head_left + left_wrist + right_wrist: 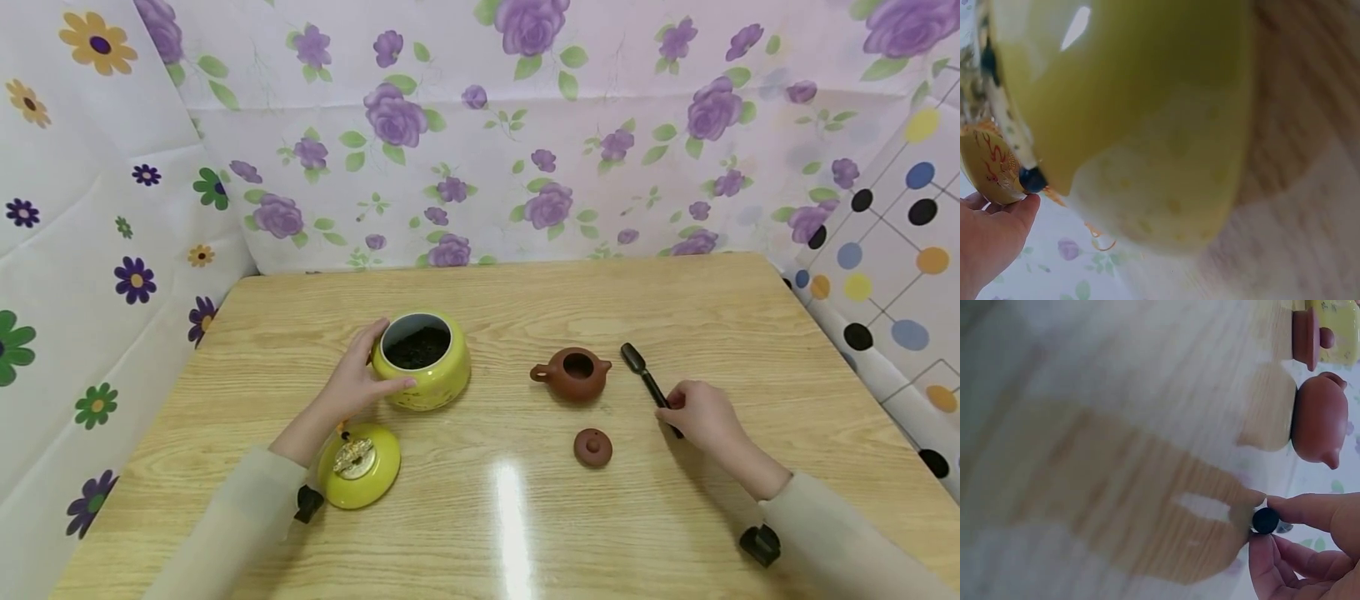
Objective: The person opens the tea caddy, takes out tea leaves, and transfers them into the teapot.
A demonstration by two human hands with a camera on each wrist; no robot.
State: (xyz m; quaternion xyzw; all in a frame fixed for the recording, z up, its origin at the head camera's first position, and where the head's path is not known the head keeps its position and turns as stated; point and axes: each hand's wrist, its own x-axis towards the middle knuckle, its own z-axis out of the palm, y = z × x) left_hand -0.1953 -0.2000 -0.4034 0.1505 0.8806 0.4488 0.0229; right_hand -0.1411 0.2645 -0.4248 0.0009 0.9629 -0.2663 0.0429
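My left hand holds a yellow lidless jar by its left side, thumb across the front; dark, leaf-like contents show inside. In the left wrist view, the jar's painted wall meets the fingertips. Over on the right, my right hand pinches the handle of a slim black scoop, which slants along the table. Up close in the right wrist view, thumb and fingers meet around the round handle end.
A brown clay teapot stands uncovered between the hands, its small lid lying nearer. Below the left forearm lies the yellow jar lid with a coin-shaped ornament. Patterned cloth borders the wooden table.
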